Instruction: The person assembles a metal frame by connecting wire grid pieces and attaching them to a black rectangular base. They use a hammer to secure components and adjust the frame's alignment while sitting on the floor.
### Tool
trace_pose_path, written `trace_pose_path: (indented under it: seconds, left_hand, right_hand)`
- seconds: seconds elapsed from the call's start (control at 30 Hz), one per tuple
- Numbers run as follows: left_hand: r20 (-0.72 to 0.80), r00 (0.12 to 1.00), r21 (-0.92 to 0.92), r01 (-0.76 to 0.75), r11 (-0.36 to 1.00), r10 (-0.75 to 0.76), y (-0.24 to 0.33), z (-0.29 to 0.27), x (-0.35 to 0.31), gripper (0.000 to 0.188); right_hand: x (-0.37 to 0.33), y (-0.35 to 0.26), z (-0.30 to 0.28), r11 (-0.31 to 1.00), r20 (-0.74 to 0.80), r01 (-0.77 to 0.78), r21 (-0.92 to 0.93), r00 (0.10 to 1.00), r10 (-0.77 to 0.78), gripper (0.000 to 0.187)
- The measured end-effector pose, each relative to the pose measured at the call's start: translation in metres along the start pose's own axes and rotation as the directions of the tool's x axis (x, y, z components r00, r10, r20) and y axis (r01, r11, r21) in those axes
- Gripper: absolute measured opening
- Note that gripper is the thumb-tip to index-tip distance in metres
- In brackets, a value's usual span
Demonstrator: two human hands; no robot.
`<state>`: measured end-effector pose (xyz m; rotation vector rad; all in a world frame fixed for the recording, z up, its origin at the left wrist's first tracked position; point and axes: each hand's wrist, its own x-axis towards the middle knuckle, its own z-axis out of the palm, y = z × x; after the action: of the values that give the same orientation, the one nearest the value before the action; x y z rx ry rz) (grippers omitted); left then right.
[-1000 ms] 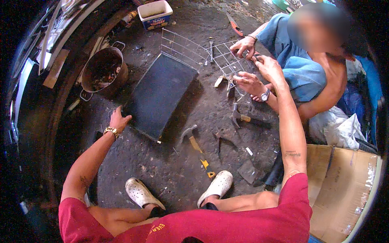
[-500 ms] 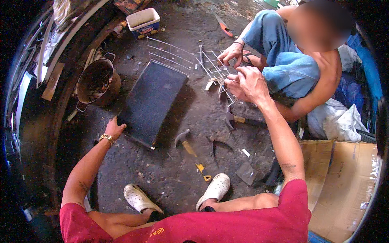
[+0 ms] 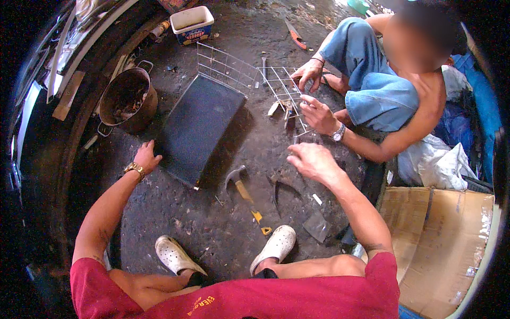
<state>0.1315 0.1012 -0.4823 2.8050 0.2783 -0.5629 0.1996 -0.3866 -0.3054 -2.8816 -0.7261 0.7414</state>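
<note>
A rusty pot point(image 3: 145, 110) stands at left, a white-and-blue tub point(image 3: 195, 36) beyond; brown cardboard point(image 3: 451, 239) fills the near right, crumpled white sheeting point(image 3: 434, 164) behind.

From where I stand, yellow lettering point(image 3: 203, 303) slants across the front of the red shirt point(image 3: 297, 292). The white tub point(image 3: 190, 17) carries a blue label point(image 3: 195, 36) with pale and reddish print (too small for me to spell out). Faint marks on the brown cardboard point(image 3: 451, 239) are illegible.
</note>
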Motion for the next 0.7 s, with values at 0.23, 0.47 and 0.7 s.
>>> trace_pose_path:
  seconds: [0.23,0.47,0.7]
  left_hand:
    - [0.084,0.996,0.021,-0.003,1.0,0.001,-0.002,-0.011,0.0,0.07]
    - [0.055,0.996,0.09,-0.069,0.994,0.064,-0.008,-0.011,-0.012,0.065]
    - [0.009,0.995,0.106,-0.096,0.99,0.095,-0.02,-0.011,-0.019,0.06]
  right_hand:
    - [0.022,-0.024,0.032,0.96,0.136,0.251,-0.121,0.963,-0.235,0.035]
    - [0.033,-0.054,0.07,0.927,0.127,0.362,-0.098,0.929,-0.349,0.019]
    - [0.018,-0.072,0.097,0.916,0.274,0.394,-0.083,0.892,-0.359,0.017]
